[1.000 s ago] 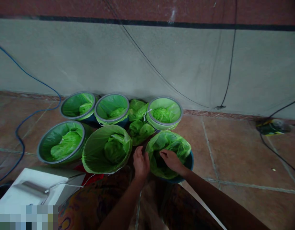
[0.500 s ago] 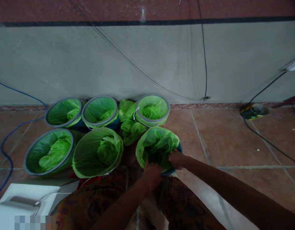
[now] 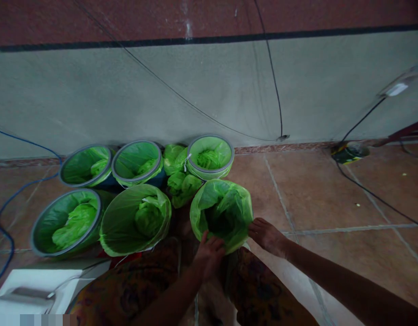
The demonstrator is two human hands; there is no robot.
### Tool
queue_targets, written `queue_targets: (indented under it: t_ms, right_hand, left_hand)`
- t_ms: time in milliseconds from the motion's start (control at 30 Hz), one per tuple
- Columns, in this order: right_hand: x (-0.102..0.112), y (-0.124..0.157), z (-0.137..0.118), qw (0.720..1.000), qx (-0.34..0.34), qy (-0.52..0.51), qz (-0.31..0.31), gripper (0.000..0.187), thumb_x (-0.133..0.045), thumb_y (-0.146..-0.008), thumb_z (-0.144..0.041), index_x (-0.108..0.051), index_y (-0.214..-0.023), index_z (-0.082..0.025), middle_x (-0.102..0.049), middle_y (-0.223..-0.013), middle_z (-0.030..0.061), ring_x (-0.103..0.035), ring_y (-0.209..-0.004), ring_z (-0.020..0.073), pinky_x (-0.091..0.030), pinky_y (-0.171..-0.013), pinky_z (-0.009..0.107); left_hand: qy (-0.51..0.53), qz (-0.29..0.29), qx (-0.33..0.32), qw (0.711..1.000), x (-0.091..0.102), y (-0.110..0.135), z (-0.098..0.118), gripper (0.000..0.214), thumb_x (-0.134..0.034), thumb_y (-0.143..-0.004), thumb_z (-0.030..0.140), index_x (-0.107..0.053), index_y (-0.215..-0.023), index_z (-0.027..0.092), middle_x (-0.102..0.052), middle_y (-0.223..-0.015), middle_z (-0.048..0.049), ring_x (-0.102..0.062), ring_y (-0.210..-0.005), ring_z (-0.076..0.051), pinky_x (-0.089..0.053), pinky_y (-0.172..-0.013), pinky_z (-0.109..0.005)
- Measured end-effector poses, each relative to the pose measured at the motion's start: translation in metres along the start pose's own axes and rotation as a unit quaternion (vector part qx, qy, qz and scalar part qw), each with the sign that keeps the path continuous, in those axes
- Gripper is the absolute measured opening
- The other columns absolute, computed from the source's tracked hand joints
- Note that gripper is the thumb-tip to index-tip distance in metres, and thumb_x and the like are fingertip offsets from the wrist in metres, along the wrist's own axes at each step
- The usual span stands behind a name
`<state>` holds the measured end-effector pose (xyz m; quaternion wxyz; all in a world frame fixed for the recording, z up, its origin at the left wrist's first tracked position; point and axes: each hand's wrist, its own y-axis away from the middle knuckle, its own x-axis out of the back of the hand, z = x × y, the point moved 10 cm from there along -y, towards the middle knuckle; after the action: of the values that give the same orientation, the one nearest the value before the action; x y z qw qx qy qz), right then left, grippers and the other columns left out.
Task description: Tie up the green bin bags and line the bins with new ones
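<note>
A bin with a thin green plastic bag [image 3: 242, 203] as its liner stands on the floor in front of me, the bag folded outward over its rim. Crumpled folds of the bag hang inside, around a dark hollow. My left hand [image 3: 210, 253] is closed on the bag at the near edge of the rim. At the right side, my right hand [image 3: 267, 236] grips the bag's edge just outside the rim, fingers pressed together. Left of this bin is another bin [image 3: 115, 226] with a green bag over its rim and bunched green plastic inside.
Several lined bins with grey rings, such as one at the left [image 3: 42, 226], stand along the wall. Green bundles [image 3: 183, 188] lie between bins. A white box [image 3: 28, 283], a blue cable [image 3: 7, 231], black cables and a dark can [image 3: 349, 154] are around.
My right hand has come out from inside the rim to the right, and the bag now covers the blue rim there. My left hand stays at the near edge.
</note>
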<state>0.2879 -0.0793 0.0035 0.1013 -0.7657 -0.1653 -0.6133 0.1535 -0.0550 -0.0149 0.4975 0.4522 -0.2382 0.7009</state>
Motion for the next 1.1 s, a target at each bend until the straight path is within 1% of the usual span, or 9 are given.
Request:
queue_targets:
  t_ms: [167, 333, 400, 533, 633, 733, 833, 967, 1100]
  right_hand:
    - [-0.014, 0.019, 0.007, 0.996, -0.064, 0.028, 0.064, 0.024, -0.045, -0.092, -0.013, -0.065, -0.081, -0.017, -0.063, -0.082, 0.0064, -0.052, -0.081, 0.0193, -0.04, -0.083, 0.035]
    - [-0.06, 0.045, 0.041, 0.963, -0.264, -0.05, 0.02, 0.03, -0.05, -0.083, -0.009, -0.067, -0.107, -0.016, -0.066, -0.107, 0.0121, -0.059, -0.095, 0.0234, -0.044, -0.086, 0.037]
    - [-0.073, 0.06, 0.066, 0.908, -0.385, -0.158, 0.054, 0.032, -0.047, -0.083, -0.012, -0.067, -0.107, -0.015, -0.067, -0.107, 0.0125, -0.062, -0.094, 0.0222, -0.047, -0.084, 0.035]
    - [-0.078, 0.071, 0.106, 0.703, -0.539, -0.409, 0.218, 0.041, -0.043, -0.086, -0.041, -0.067, -0.098, -0.011, -0.07, -0.092, 0.0126, -0.065, -0.075, 0.0208, -0.051, -0.069, 0.033]
    - [-0.065, 0.047, 0.122, 0.62, -0.536, -0.488, 0.302, 0.05, -0.049, -0.078, -0.056, -0.067, -0.091, -0.011, -0.071, -0.085, 0.012, -0.064, -0.071, 0.0202, -0.05, -0.063, 0.031]
    - [-0.052, 0.029, 0.131, 0.615, -0.532, -0.464, 0.351, 0.045, -0.055, -0.07, -0.055, -0.067, -0.08, -0.013, -0.071, -0.079, 0.0115, -0.064, -0.07, 0.0196, -0.049, -0.064, 0.029]
    - [-0.052, 0.03, 0.136, 0.612, -0.549, -0.429, 0.374, 0.04, -0.057, -0.068, -0.054, -0.067, -0.073, -0.016, -0.071, -0.075, 0.0101, -0.065, -0.071, 0.0212, -0.048, -0.063, 0.028]
    - [-0.073, 0.037, 0.134, 0.556, -0.556, -0.485, 0.383, 0.041, -0.057, -0.067, -0.056, -0.066, -0.069, -0.016, -0.069, -0.066, 0.008, -0.064, -0.068, 0.0219, -0.047, -0.057, 0.027]
    - [-0.098, 0.025, 0.118, 0.508, -0.521, -0.592, 0.347, 0.042, -0.062, -0.063, -0.055, -0.068, -0.07, -0.014, -0.068, -0.064, 0.0074, -0.063, -0.06, 0.021, -0.048, -0.054, 0.029]
  left_hand:
    - [-0.111, 0.016, -0.012, 0.994, -0.01, 0.004, 0.002, 0.017, -0.051, -0.091, 0.027, -0.068, -0.09, 0.025, -0.061, -0.126, -0.0048, -0.048, -0.124, -0.023, -0.022, -0.112, -0.059]
    - [-0.209, 0.047, 0.013, 0.977, -0.011, 0.009, 0.001, 0.022, -0.049, -0.09, 0.025, -0.067, -0.103, 0.022, -0.047, -0.143, -0.0136, -0.038, -0.135, -0.031, -0.02, -0.108, -0.067]
    - [-0.199, 0.059, 0.01, 0.978, -0.003, 0.012, 0.006, 0.024, -0.05, -0.089, 0.025, -0.066, -0.107, 0.024, -0.042, -0.147, -0.013, -0.036, -0.136, -0.032, -0.018, -0.108, -0.068]
    - [-0.099, 0.075, -0.007, 0.992, 0.017, 0.018, 0.017, 0.026, -0.051, -0.087, 0.021, -0.067, -0.105, 0.03, -0.038, -0.15, -0.0075, -0.035, -0.137, -0.03, -0.015, -0.111, -0.065]
    - [-0.019, 0.162, 0.106, 0.981, 0.04, 0.021, -0.019, 0.034, -0.049, -0.085, 0.02, -0.062, -0.116, 0.025, -0.04, -0.147, -0.0127, -0.039, -0.133, -0.03, -0.028, -0.109, -0.058]
    - [0.074, 0.269, 0.291, 0.915, 0.053, 0.028, -0.087, 0.044, -0.047, -0.087, 0.03, -0.05, -0.128, 0.014, -0.044, -0.14, -0.0195, -0.041, -0.132, -0.03, -0.037, -0.107, -0.05]
    - [0.157, 0.25, 0.416, 0.86, 0.037, 0.022, -0.14, 0.053, -0.048, -0.086, 0.035, -0.045, -0.13, 0.007, -0.048, -0.136, -0.024, -0.043, -0.131, -0.032, -0.036, -0.108, -0.048]
    - [0.238, 0.18, 0.451, 0.841, 0.01, 0.005, -0.16, 0.042, -0.04, -0.09, 0.033, -0.051, -0.122, 0.009, -0.06, -0.124, -0.0214, -0.057, -0.118, -0.03, -0.044, -0.101, -0.042]
    - [0.29, 0.212, 0.439, 0.824, -0.002, 0.004, -0.162, 0.034, -0.036, -0.092, 0.033, -0.056, -0.113, 0.015, -0.067, -0.108, -0.0123, -0.065, -0.103, -0.023, -0.05, -0.093, -0.034]
